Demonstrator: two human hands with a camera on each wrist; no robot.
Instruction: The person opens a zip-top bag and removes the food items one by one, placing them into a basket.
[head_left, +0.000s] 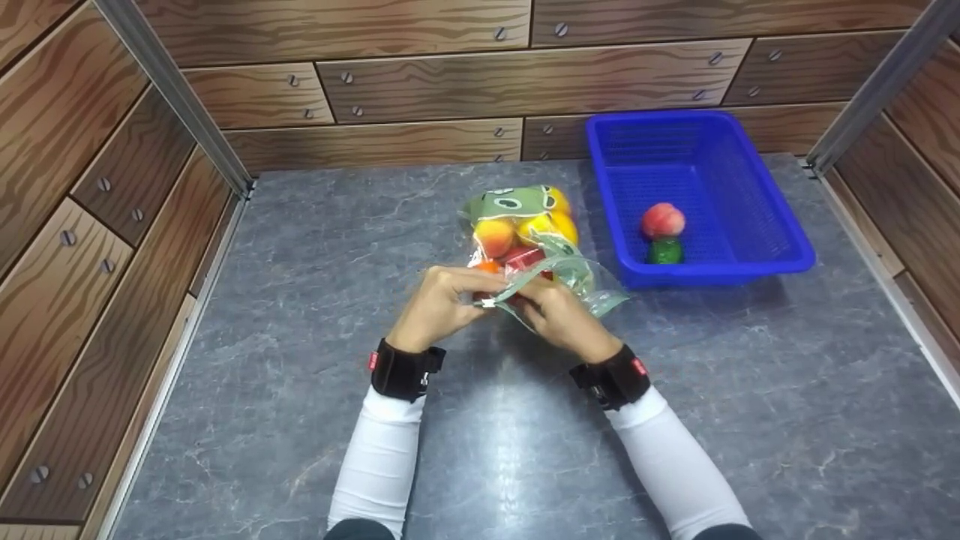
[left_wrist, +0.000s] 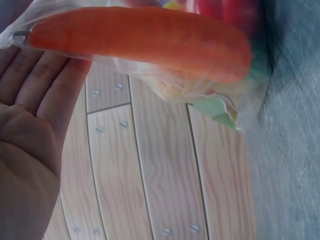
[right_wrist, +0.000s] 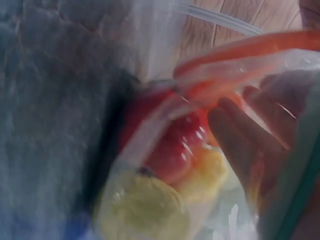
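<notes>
A clear zip bag [head_left: 506,201] with a green printed top holds a peach [head_left: 495,237], yellow fruits [head_left: 559,225], a shiny red pepper-like piece [right_wrist: 175,145] and a carrot [left_wrist: 140,42]. The bag's mouth faces me. At its left edge, near the white zip slider [head_left: 489,303], my left hand [head_left: 442,306] pinches the plastic; in the left wrist view its fingers lie against the bag by the carrot's thin end. My right hand [head_left: 559,313] reaches in through the mouth, its fingers [right_wrist: 240,135] stretched beside the carrot and the red piece.
To the right of the bag stands a blue plastic basket [head_left: 750,266]. In its near left corner lie another peach [head_left: 663,220] and a dark green item [head_left: 665,250]. Wood-patterned walls [head_left: 420,90] enclose the grey marbled table [head_left: 315,315] at the back and sides.
</notes>
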